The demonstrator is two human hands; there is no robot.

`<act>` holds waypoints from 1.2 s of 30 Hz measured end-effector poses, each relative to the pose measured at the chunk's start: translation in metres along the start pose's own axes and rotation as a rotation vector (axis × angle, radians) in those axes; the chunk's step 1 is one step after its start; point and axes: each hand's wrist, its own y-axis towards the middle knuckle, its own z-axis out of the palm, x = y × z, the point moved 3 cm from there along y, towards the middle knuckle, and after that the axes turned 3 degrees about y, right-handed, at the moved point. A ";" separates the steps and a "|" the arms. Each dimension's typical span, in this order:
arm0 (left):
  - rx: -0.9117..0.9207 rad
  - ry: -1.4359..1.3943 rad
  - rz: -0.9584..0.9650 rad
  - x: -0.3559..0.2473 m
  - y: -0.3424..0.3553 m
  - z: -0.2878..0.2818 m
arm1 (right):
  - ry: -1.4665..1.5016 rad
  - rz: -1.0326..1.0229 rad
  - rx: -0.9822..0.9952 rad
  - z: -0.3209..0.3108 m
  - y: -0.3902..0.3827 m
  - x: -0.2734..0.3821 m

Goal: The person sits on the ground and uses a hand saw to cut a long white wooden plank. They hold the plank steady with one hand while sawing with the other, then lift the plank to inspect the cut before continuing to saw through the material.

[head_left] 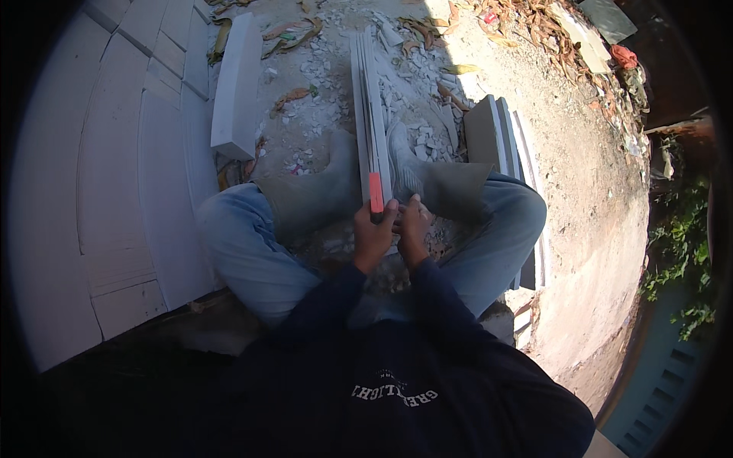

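Observation:
A bundle of long, thin, pale strips [365,107] extends away from me between my booted feet. A flat red piece [375,191] with a dark lower end lies along the near part of the strips. My left hand [372,237] grips this near end, its thumb at the bottom of the red piece. My right hand [413,229] is close beside it at the right of the strips, with fingers curled; what they hold is partly hidden and too small to make out.
Pale slabs [114,198] are laid at the left, with a long block [233,91] near them. More slabs [486,137] stand on edge by my right knee. Rubble [424,76] and dry leaves cover the ground ahead. Plants [679,259] grow at the far right.

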 end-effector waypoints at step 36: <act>-0.073 0.439 0.500 -0.033 0.127 0.012 | -0.643 -0.937 0.500 0.131 0.073 0.164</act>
